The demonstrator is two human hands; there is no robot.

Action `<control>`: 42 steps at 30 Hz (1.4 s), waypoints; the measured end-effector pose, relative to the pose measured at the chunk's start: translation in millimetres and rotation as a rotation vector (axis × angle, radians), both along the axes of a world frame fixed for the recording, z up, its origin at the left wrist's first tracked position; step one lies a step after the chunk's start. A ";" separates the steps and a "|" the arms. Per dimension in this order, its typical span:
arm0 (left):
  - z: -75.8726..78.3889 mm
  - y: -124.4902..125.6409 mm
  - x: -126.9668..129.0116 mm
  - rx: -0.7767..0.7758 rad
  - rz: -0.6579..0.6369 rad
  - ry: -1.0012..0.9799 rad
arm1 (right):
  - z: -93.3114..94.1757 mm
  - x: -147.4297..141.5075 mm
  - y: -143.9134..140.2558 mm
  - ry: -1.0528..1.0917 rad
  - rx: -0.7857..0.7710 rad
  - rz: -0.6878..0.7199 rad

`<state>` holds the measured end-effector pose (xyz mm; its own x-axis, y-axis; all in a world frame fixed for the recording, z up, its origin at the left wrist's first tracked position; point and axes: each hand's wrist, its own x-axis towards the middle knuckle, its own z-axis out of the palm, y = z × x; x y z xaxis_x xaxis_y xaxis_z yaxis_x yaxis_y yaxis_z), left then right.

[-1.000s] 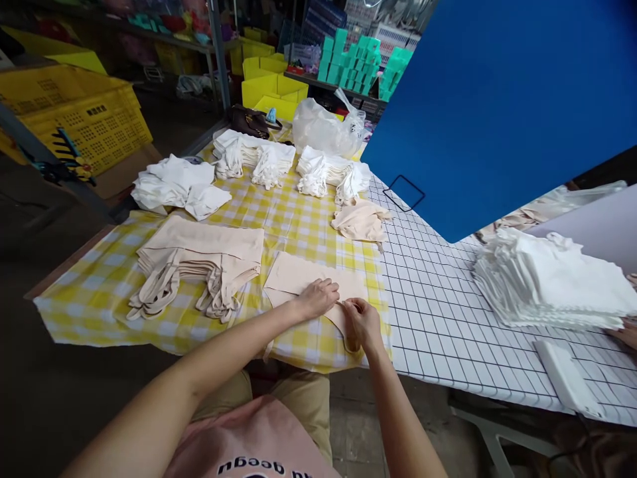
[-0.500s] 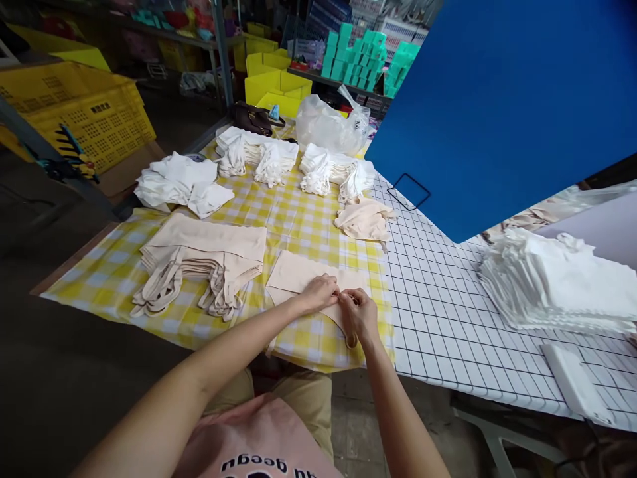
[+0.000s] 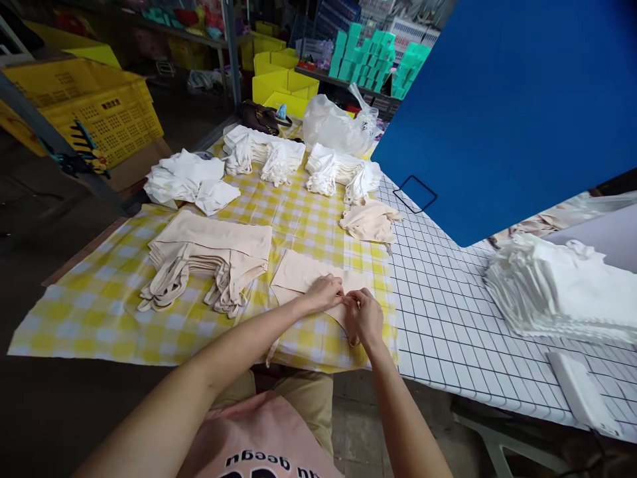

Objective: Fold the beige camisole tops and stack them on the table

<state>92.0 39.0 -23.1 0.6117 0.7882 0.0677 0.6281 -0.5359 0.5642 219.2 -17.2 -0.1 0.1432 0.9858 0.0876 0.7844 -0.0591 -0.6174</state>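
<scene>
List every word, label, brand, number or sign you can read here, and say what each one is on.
No text reads with certainty.
Pink shirt: dark lettering, upside down in this view and cut off by the lower edge; not surely legible.
Yellow crate: a short line of dark characters, too small and blurred to read.
Plastic bag: small dark marks, too small to read.

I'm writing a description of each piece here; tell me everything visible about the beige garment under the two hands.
The beige garment looks like smooth, thin, plain cloth. It lies mostly flat on the checked tablecloth, right of the beige stack, a broad band along its far side and a strap loop at its near right. The left hand and right hand touch it, fingers close together over its right part, hiding the fabric between them.
</scene>
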 end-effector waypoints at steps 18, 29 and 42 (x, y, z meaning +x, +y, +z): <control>5.9 -32.6 -53.0 0.068 -0.160 0.061 | -21.0 -5.2 -128.3 0.112 0.116 -0.104; 8.8 -52.5 -121.6 -0.020 0.090 0.157 | -61.2 -60.0 -159.6 0.400 -0.259 0.193; -0.7 -69.8 -135.6 -0.010 -0.003 0.222 | -14.3 -120.7 -148.2 0.827 -0.506 0.289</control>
<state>-43.6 -30.7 -23.8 0.6134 0.7860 -0.0770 0.7357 -0.5333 0.4175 98.4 -165.3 -14.4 -0.2801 0.8863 -0.3688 0.1471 -0.3400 -0.9289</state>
